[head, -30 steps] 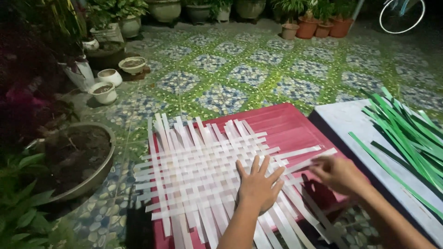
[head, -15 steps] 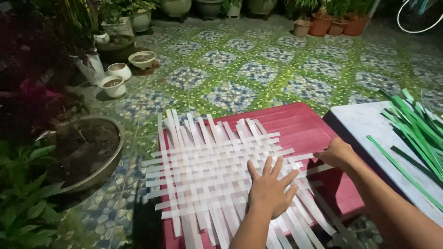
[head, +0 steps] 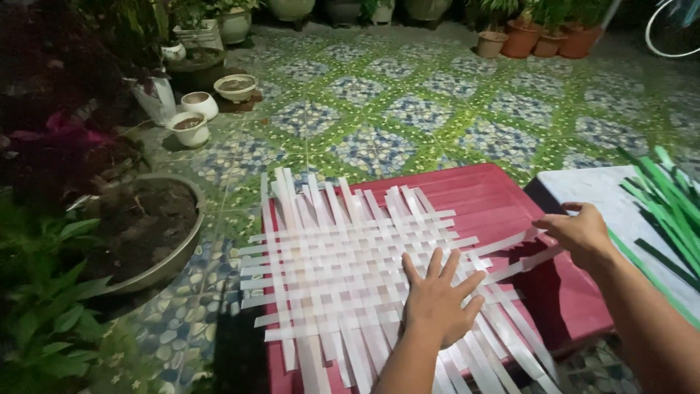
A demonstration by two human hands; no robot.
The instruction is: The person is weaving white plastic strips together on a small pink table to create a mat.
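Observation:
A mat of woven white strips [head: 343, 270] lies on a red low table [head: 481, 197]. My left hand [head: 437, 299] presses flat on the weave, fingers spread, near its right part. Out past the mat's right edge, my right hand [head: 580, 233] pinches the free end of one white strip [head: 510, 241]. That strip runs sideways into the weave. Loose strip ends stick out on all sides of the mat.
A pile of green strips [head: 667, 201] lies on a white table [head: 598, 193] at the right. A large soil-filled bowl [head: 149, 233] and small white pots [head: 191, 128] stand on the patterned tile floor at the left, with plants around. Terracotta pots [head: 521, 40] line the back.
The view has shifted, so the mat sits more central. My right hand has drawn the strip end outward to the right. My left hand has stayed pressed on the weave.

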